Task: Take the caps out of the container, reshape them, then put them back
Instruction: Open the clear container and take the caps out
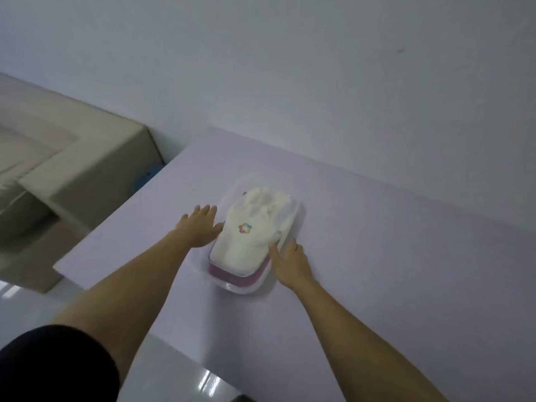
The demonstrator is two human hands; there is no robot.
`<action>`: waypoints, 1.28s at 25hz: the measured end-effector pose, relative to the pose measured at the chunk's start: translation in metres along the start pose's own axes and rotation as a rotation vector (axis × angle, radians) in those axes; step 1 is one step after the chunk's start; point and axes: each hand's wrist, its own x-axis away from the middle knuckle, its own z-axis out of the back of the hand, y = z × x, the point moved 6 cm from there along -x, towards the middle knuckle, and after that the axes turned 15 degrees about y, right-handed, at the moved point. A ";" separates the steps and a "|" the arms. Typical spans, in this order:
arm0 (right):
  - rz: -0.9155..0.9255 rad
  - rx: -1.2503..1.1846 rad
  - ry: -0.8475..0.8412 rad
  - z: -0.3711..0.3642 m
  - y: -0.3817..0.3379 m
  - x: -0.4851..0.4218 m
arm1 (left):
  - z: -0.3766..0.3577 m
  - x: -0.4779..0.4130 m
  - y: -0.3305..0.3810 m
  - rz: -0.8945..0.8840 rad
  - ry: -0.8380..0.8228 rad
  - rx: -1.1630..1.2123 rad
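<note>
Clear container [243, 290] on white table [377, 242]. Inside it: white cap [249, 242] with coloured logo, stacked on a pink cap [232, 275]. Left hand [198, 227] flat, fingers straight, against the container's left wall. Right hand [291, 264] fingers extended along its right rim, touching the white cap's edge. Probably steadying the container before lifting the caps out.

No words, numbers or brand names can be read on anything in view. The one sign is a small many-coloured emblem [245, 227], a ring of red, orange, green and blue patches round a pale middle, set on the front panel of the white fabric cap [232, 252] that lies uppermost in the clear plastic container [241, 288]. The emblem is too blurred to tell its exact shape, or whether any lettering belongs to it.
</note>
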 end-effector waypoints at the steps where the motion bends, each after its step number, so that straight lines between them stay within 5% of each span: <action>1: -0.066 -0.073 -0.026 -0.013 0.000 0.001 | -0.005 0.001 -0.013 0.089 -0.024 0.043; 6: -0.254 -0.277 -0.006 -0.052 -0.003 0.007 | -0.033 0.003 -0.034 0.294 -0.109 0.407; 9: -0.219 -0.207 0.126 -0.044 -0.003 0.002 | -0.026 0.004 -0.023 0.297 0.032 0.409; 15: -0.159 -0.174 0.248 0.033 0.039 -0.005 | -0.016 0.018 0.059 0.149 0.161 0.425; 23: -0.308 -0.104 0.344 0.132 0.156 0.031 | -0.067 0.063 0.192 -0.058 0.139 0.475; 32: -0.356 -0.151 0.308 0.137 0.189 0.048 | -0.085 0.084 0.211 -0.043 0.116 0.463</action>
